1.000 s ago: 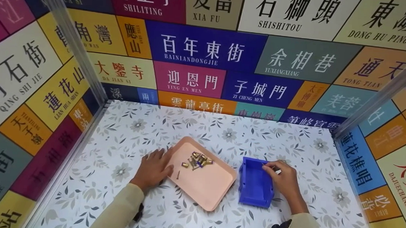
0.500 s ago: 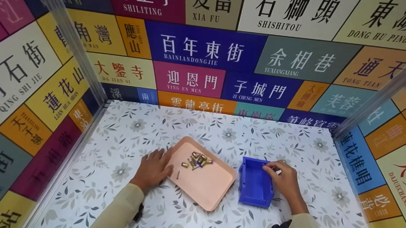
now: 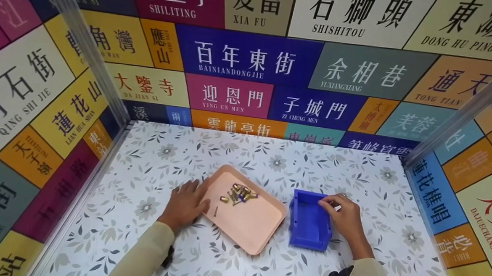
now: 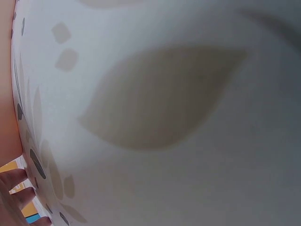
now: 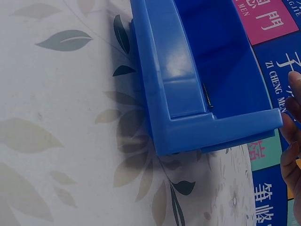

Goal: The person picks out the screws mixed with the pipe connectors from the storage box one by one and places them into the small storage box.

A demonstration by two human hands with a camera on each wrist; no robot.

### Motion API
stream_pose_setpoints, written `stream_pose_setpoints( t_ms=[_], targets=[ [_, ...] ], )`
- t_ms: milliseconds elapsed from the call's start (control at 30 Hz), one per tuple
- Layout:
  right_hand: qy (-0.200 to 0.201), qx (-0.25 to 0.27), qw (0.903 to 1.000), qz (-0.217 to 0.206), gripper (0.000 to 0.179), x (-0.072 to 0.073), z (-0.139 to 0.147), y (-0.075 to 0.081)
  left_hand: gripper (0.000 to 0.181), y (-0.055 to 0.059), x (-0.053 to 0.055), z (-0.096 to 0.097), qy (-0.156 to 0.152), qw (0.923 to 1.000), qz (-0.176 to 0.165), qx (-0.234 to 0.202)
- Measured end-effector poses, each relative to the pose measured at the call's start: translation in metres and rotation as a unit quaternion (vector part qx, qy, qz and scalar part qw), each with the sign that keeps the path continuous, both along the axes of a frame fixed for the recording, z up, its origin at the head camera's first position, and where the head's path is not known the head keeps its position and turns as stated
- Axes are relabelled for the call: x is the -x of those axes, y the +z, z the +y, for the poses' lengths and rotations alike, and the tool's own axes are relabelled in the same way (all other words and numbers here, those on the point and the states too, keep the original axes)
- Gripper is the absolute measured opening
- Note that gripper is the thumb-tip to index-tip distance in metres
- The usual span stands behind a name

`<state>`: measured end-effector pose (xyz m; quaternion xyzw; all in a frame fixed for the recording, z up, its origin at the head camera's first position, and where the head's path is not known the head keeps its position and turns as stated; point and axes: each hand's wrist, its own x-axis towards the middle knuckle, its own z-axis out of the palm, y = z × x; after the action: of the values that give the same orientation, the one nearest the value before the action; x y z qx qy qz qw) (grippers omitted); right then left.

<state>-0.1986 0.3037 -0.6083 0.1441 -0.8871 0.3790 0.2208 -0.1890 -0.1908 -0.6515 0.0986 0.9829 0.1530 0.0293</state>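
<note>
A pink tray (image 3: 247, 226) lies at an angle on the table, holding a small heap of brass-coloured fittings and screws (image 3: 243, 194). One screw (image 3: 216, 211) lies apart near its left rim. My left hand (image 3: 185, 204) rests against the tray's left edge, fingers spread and thumb at the rim; in the left wrist view some fingertips (image 4: 19, 195) show beyond the tray. To the right stands a blue bin (image 3: 308, 229). The thumb and forefinger of my right hand (image 3: 345, 214) pinch its far right wall at the rim. A small threaded screw (image 5: 208, 95) lies inside the bin.
The table (image 3: 266, 156) has a white cover with a leaf and flower print. Colourful panels with printed place names (image 3: 250, 62) wall it at the back and both sides. Clear strips (image 3: 94, 58) run up the corners. A narrow gap separates tray and bin.
</note>
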Motion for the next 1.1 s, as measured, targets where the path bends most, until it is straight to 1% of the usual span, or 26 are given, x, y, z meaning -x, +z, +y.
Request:
stream_pose_setpoints(
  t_ms=[267, 367, 533, 600, 833, 1000, 1100],
  targets=[
    [0.010, 0.017, 0.9997, -0.012, 0.011, 0.001, -0.008, 0.003, 0.071, 0.001, 0.000, 0.000, -0.004, 1.0000, -0.003, 0.001],
    [0.017, 0.022, 0.9994, -0.019, 0.011, 0.001, -0.015, 0.005, 0.071, 0.002, -0.001, -0.001, -0.009, 0.9999, 0.010, -0.006],
    [0.032, 0.034, 0.9985, -0.030, 0.009, 0.003, -0.028, 0.011, 0.070, 0.000, -0.001, -0.001, -0.012, 0.9995, 0.030, 0.000],
    [0.043, 0.039, 0.9980, -0.026, 0.009, 0.005, -0.035, 0.013, 0.070, -0.001, -0.001, 0.000, -0.009, 0.9996, 0.027, 0.004],
    [0.083, 0.061, 0.9946, -0.009, 0.008, 0.015, -0.062, 0.019, 0.071, -0.001, 0.000, 0.001, 0.007, 0.9999, -0.002, 0.014],
    [0.114, 0.060, 0.9916, 0.013, 0.007, 0.023, -0.081, 0.023, 0.071, 0.000, 0.000, 0.001, 0.005, 0.9999, 0.000, 0.010],
    [0.137, 0.055, 0.9891, 0.004, 0.006, 0.028, -0.092, 0.025, 0.070, 0.001, 0.000, 0.001, 0.001, 1.0000, 0.001, 0.009]
  ],
)
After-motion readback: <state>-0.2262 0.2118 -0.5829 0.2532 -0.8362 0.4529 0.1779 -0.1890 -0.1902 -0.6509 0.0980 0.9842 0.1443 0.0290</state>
